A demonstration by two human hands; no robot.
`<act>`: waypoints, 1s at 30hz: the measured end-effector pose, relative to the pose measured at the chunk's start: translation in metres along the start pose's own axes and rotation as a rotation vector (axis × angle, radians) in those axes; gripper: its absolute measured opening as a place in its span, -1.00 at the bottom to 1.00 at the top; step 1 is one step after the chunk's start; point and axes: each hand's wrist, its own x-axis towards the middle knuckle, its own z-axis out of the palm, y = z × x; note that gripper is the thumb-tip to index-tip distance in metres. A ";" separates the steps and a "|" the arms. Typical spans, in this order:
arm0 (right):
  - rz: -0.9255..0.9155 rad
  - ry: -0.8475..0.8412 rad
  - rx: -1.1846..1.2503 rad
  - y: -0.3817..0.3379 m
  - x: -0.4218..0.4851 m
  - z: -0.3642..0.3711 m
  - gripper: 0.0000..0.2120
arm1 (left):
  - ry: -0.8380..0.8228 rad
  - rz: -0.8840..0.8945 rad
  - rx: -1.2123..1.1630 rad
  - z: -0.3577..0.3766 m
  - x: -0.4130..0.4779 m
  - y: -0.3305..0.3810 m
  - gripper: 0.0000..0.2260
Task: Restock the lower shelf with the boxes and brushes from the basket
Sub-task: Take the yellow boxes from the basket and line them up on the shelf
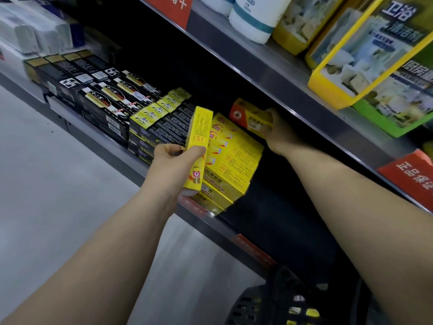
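My left hand (pixel 171 158) grips a long yellow box (pixel 199 137) on edge, just in front of the lower shelf (pixel 164 181). Behind it a stack of matching yellow boxes (pixel 234 160) lies on that shelf. Deeper under the upper shelf, my right hand (pixel 278 132) holds a yellow and red box (pixel 250 116) above the stack's far end. The black basket (pixel 269 303) sits at the bottom of the view, with yellow packs showing through its mesh. No brushes are visible.
Left of the yellow stack stand rows of black and yellow-green boxes (pixel 154 118) and black boxes (pixel 105 95). The upper shelf (pixel 293 73) carries white bottles and yellow-green packs close above my right arm. The dark shelf space right of the stack holds nothing visible. Grey floor lies at left.
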 end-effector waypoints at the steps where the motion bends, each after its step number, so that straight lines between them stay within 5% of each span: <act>1: -0.006 -0.009 0.035 -0.002 0.005 0.007 -0.56 | 0.011 0.020 0.013 0.001 0.001 -0.001 -0.57; 11: -0.059 -0.134 -0.116 -0.012 0.004 0.019 -0.48 | 0.057 0.107 0.072 -0.003 0.006 -0.002 -0.64; 16: -0.571 -0.139 -0.103 -0.037 -0.060 -0.013 -0.19 | 0.002 0.224 0.111 -0.001 0.002 0.002 -0.66; 20: -0.760 -0.061 -0.157 -0.034 -0.083 -0.029 -0.52 | -0.103 0.295 0.099 0.004 -0.005 0.006 -0.63; 24: -0.509 -0.073 -0.073 -0.010 -0.079 -0.029 -0.58 | -0.062 0.334 0.186 0.004 -0.006 0.005 -0.66; 30: 0.024 0.057 -0.117 0.003 -0.023 -0.010 -0.45 | -0.184 0.507 0.783 0.007 -0.006 -0.011 -0.73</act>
